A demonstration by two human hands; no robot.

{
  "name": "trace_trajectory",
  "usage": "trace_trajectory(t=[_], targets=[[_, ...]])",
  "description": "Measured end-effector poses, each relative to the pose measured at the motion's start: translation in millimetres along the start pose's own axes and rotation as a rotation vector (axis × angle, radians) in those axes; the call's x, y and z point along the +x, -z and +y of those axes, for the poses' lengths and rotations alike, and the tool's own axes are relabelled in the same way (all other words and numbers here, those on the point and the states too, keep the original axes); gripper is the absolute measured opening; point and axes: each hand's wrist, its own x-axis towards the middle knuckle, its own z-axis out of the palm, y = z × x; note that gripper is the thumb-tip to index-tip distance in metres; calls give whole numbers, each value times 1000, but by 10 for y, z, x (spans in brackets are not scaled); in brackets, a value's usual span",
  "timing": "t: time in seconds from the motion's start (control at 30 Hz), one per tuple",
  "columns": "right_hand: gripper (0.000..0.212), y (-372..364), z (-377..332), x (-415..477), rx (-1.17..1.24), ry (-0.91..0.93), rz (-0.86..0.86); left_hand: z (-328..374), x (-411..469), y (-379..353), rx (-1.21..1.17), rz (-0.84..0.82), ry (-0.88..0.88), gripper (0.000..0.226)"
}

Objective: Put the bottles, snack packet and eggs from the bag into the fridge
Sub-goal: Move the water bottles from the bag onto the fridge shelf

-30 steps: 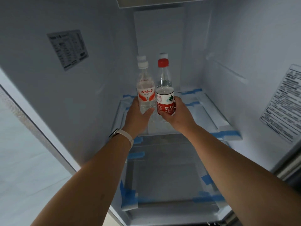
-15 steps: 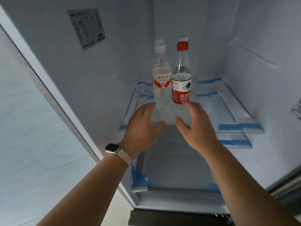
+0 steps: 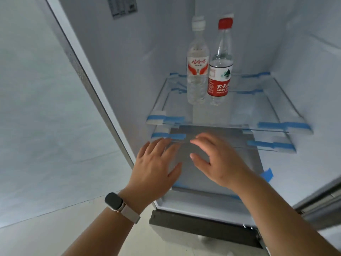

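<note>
Two bottles upright on the glass shelf (image 3: 262,100)

The white-capped bottle (image 3: 197,65) and red-capped bottle (image 3: 220,71) stand touching, caps up. My left hand (image 3: 156,169) and right hand (image 3: 219,161) hover below, fingers spread, empty.

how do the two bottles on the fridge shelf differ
The white-capped bottle has a white cap and a white-and-orange label; the red-capped bottle has a red cap and a red-and-white label. The white-capped one stands left of the red-capped one. Both are clear, upright, side by side on the glass shelf.
</note>
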Motion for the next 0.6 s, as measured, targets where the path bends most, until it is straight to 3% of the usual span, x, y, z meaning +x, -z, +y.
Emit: trace_trajectory(t=[0.13,0.3,0.6], targets=[[52,-96,-235,-89,-58,36,-177,-67,-346,98,19,-28,84,50],[54,-245,-798,-105,-54,141,-267,-332,-983,328,47,-19,237,51],[56,-678,-2463,-440,-40,416,-462,-812,-2798,1076,123,45,512,52]])
